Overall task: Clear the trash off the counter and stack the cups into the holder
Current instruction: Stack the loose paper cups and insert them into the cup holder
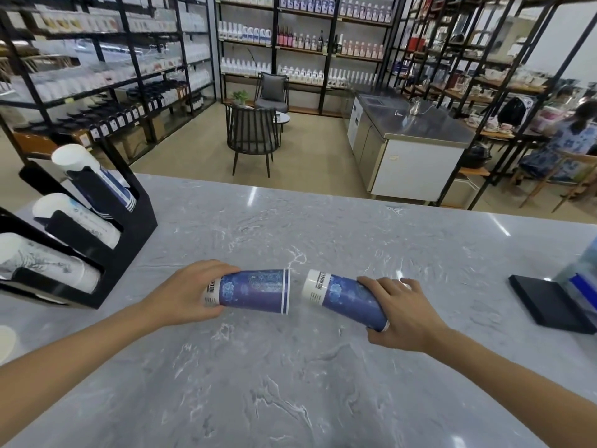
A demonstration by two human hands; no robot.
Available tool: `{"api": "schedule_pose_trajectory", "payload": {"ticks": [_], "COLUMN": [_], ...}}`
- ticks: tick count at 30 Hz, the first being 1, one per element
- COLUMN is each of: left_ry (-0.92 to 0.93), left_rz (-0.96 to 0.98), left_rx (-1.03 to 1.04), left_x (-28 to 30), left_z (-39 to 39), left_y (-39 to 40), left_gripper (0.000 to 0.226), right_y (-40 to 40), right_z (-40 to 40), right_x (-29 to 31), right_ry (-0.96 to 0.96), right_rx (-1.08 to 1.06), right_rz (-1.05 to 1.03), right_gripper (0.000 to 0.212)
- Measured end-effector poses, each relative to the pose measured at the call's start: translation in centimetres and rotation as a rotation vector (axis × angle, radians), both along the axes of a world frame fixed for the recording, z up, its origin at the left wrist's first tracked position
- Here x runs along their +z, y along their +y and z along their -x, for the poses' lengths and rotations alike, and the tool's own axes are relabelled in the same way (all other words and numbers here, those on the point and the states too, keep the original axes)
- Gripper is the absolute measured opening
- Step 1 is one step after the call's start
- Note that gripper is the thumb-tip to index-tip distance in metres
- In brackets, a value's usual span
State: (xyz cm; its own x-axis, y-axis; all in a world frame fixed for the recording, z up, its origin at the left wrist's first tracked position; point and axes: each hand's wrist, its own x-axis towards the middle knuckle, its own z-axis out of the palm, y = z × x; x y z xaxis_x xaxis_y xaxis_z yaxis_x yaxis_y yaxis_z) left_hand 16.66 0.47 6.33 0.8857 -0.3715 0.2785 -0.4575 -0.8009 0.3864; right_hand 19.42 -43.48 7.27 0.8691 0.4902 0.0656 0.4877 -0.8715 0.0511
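Observation:
Two blue paper cups with white bases are held sideways over the grey marble counter (pixel 290 367). My left hand (pixel 187 292) grips the base end of the left cup (pixel 255 291), whose open rim faces right. My right hand (pixel 400 315) grips the rim end of the right cup (pixel 342 295), whose white base points left toward the other cup's rim. A small gap separates the two cups. A black cup holder (pixel 129 234) stands at the counter's left with three slanted slots, each holding stacked cups.
A black flat pad (pixel 549 302) lies at the counter's right edge beside a blue-and-clear container (pixel 581 279). A white round object (pixel 5 341) shows at the far left edge. Beyond the counter are chairs, shelving and a seated person at the far right.

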Motion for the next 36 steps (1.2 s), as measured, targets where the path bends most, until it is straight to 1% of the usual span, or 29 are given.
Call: {"api": "schedule_pose_trajectory", "payload": {"ticks": [5, 11, 13, 19, 26, 29, 31, 36], "left_ry": [-0.078, -0.1, -0.113, -0.135, -0.152, -0.15, -0.136, -0.08], "left_rz": [-0.031, -0.037, -0.028, -0.007, 0.008, 0.034, 0.062, 0.161], "left_rx": [-0.025, -0.054, -0.064, -0.063, -0.037, -0.009, 0.038, 0.191], "left_x": [0.9, 1.7, 1.9, 2.7, 3.3, 3.3, 2.9, 1.4], "left_z": [0.7, 1.7, 2.2, 3.5, 5.9, 7.2, 8.2, 10.8], "left_y": [0.0, -0.5, -0.7, -1.0, 0.2, 1.0, 1.6, 3.2], "left_gripper": [0.07, 0.067, 0.066, 0.066, 0.065, 0.062, 0.062, 0.072], "right_y": [1.8, 4.7, 5.8, 9.3, 13.7, 15.3, 16.5, 21.2], "right_z": [-0.1, 0.5, 0.8, 1.5, 2.2, 2.6, 2.7, 2.1], "right_x": [2.0, 2.3, 2.3, 2.0, 1.7, 1.9, 2.2, 4.0], "right_ry": [-0.066, -0.097, -0.066, 0.03, -0.027, -0.064, -0.092, -0.169], "right_rx": [0.154, 0.295, 0.316, 0.373, 0.533, 0.63, 0.723, 0.991], "right_rz": [0.008, -0.017, -0.045, -0.186, -0.272, -0.343, -0.41, -0.532], "right_gripper": [0.092, 0.095, 0.096, 0.109, 0.104, 0.097, 0.087, 0.062]}}
